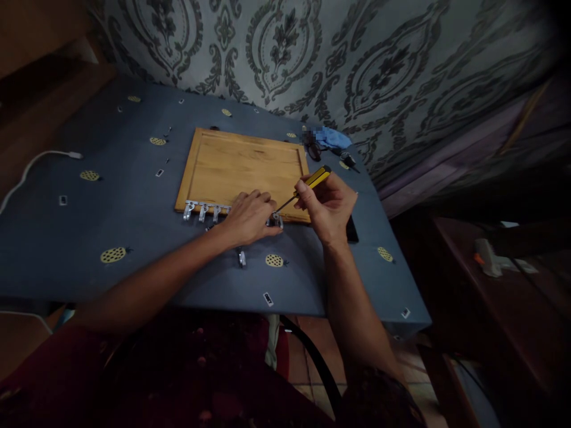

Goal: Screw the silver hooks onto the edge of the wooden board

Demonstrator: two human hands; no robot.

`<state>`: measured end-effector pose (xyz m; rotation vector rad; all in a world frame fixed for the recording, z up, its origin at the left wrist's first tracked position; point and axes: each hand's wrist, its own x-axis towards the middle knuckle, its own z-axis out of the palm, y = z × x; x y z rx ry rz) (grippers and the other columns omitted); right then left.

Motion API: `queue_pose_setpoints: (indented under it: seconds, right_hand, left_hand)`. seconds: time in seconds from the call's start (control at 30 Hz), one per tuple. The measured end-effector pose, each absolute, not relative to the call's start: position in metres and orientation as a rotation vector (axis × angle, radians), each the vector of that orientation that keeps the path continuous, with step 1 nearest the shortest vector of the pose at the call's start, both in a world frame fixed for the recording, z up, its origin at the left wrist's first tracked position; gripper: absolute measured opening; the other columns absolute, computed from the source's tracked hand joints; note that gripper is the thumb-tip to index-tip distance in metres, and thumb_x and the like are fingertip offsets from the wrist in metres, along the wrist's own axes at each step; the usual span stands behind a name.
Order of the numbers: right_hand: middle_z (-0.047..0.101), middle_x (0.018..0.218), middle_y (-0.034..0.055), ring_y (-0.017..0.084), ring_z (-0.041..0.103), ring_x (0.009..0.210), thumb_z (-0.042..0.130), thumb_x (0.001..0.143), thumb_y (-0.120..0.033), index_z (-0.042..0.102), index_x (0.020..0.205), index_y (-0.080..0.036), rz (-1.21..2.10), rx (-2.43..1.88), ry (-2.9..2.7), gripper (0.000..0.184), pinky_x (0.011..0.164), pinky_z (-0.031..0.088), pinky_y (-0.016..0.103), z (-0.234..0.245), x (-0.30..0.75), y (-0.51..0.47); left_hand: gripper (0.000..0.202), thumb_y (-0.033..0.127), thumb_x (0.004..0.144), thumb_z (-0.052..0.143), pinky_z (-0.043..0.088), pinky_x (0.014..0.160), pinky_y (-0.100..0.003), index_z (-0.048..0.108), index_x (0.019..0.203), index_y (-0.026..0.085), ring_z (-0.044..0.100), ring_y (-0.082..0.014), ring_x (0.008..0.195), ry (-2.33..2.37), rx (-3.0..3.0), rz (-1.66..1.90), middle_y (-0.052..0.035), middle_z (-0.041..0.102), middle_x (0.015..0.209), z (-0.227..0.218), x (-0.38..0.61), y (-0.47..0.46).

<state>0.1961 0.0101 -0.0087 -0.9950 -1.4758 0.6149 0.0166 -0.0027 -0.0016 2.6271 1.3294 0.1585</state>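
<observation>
A wooden board [243, 166] lies flat on a blue patterned tablecloth [111, 202]. Along the board's near edge runs a metal rail of hooks [203, 209]. My left hand [250, 217] rests closed over the right part of that rail, pressing it against the board. My right hand [328, 205] grips a yellow and black screwdriver [314, 179], whose shaft slants down to the left, with its tip at the rail beside my left fingers. The spot where the tip meets the rail is partly hidden by my left hand.
A small metal piece [241, 257] lies on the cloth near my left wrist. A blue cloth [332, 138] and dark small items [348, 159] sit at the far right corner. A white cable [40, 160] crosses the left side. A patterned wall rises behind.
</observation>
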Motion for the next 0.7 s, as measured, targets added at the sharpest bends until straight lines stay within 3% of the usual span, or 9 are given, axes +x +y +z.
queue_pose_setpoints:
  seconds: [0.4, 0.7]
  right_hand:
    - [0.067, 0.072, -0.0036, 0.009, 0.058, 0.051, 0.086, 0.075, -0.069, 0.074, 0.094, -0.022, 0.702, -1.026, -1.483, 0.052, 0.048, 0.055, 0.025, -0.01, 0.196, 0.01]
    - [0.078, 0.089, 0.0024, 0.012, 0.066, 0.056, 0.082, 0.085, -0.064, 0.079, 0.115, -0.025, 0.798, -1.036, -1.651, 0.05, 0.058, 0.059, 0.03, -0.001, 0.208, 0.005]
  left_hand:
    - [0.047, 0.05, 0.1, 0.071, 0.048, 0.106, -0.045, 0.07, 0.13, 0.013, 0.061, -0.035, 0.13, 1.325, 2.621, 0.168, -0.0146, 0.07, 0.132, -0.002, 0.016, -0.002]
    - [0.048, 0.05, 0.1, 0.071, 0.047, 0.103, -0.044, 0.07, 0.13, 0.013, 0.06, -0.0346, 0.127, 1.322, 2.624, 0.145, -0.015, 0.069, 0.132, -0.001, 0.017, -0.002]
